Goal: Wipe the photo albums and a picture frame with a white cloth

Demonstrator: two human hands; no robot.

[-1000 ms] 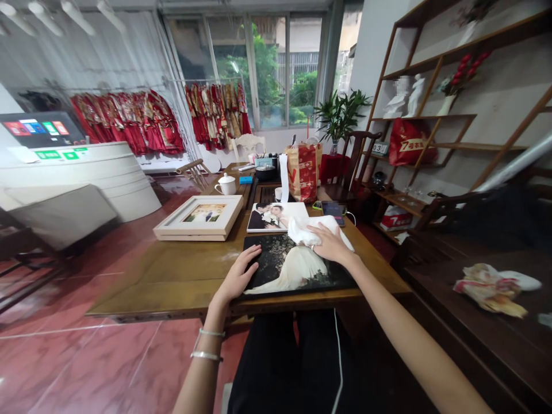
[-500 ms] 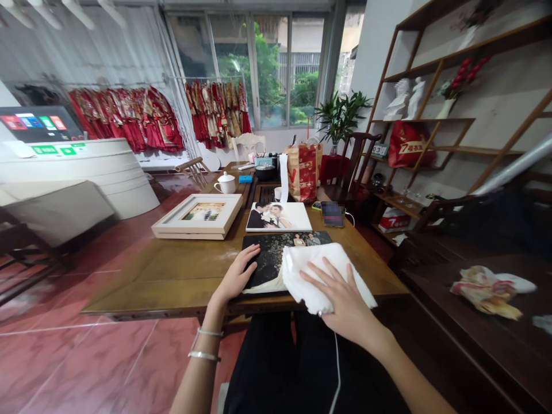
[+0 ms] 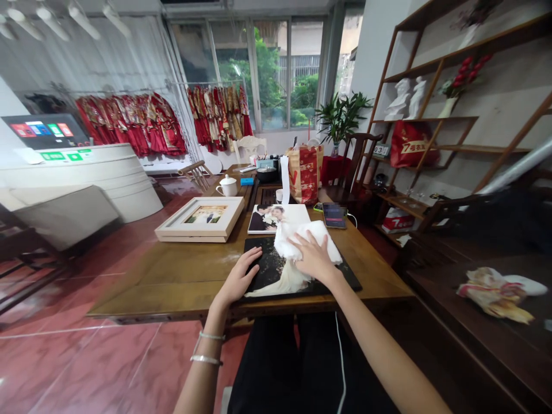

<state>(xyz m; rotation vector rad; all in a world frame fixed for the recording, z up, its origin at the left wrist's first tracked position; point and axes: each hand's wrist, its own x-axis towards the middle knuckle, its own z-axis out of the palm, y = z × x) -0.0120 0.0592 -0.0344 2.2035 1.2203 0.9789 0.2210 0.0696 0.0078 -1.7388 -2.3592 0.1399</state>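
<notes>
My left hand (image 3: 242,275) lies with its fingers stretched out on the left edge of a dark photo panel (image 3: 263,276). The panel rests flat near the table's front edge and shows a pale dress trailing over a black background. My right hand (image 3: 315,257) holds a folded white cloth (image 3: 287,237) against the panel's upper right part, its fingers spread over the top of the cloth. The people printed at the panel's top are covered by the cloth. Just beyond lies a white-edged wedding photo panel (image 3: 297,215).
A cream picture frame (image 3: 172,229) lies at the left of the wooden table (image 3: 172,276). Behind are a lidded white cup (image 3: 227,185) and a red paper bag (image 3: 307,172). A phone (image 3: 334,215) with a cable lies at the right. Crumpled wrapping (image 3: 491,293) sits on the bench.
My right hand has slid the white cloth forward and slightly left, away from the panel's near right corner, baring more of the printed dress. My left hand stays on the panel's left edge.
</notes>
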